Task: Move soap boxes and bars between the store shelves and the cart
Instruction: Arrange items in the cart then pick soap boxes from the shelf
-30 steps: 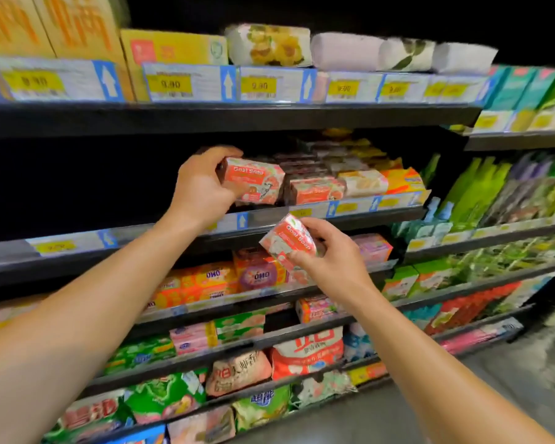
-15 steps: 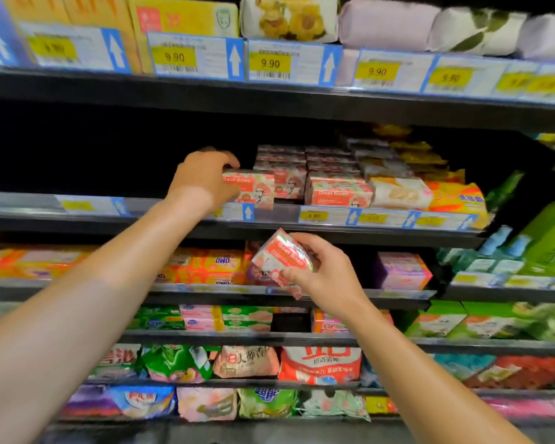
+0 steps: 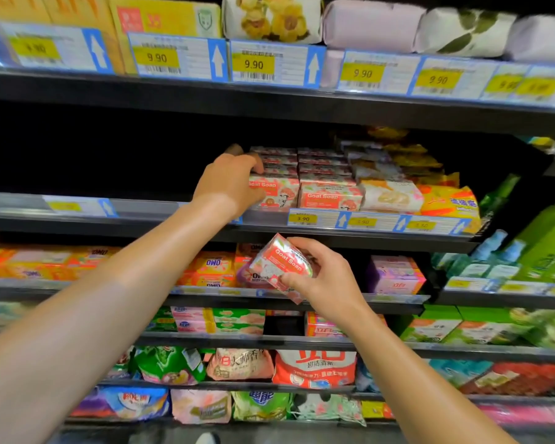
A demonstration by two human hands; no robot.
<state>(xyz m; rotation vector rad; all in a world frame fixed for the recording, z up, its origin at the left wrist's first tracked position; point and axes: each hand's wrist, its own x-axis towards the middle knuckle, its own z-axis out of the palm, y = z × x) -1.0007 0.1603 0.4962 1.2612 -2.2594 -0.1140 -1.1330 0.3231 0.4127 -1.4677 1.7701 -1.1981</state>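
Shelf (image 3: 269, 233) restock, Goat Soap boxes.
My left hand (image 3: 228, 184) clamps the front box (image 3: 277, 192); right hand (image 3: 326, 277) pinches another box (image 3: 277, 265). Seat it square, flush with neighbours.

Two hands show: the left hand (image 3: 229, 184) and the right hand (image 3: 326, 277). Three red soap boxes show their fronts: one (image 3: 277, 262) held, two on the shelf (image 3: 274, 192) (image 3: 330, 197). The top shelf edge (image 3: 269, 91) carries five clearly readable 9.90 price tags.
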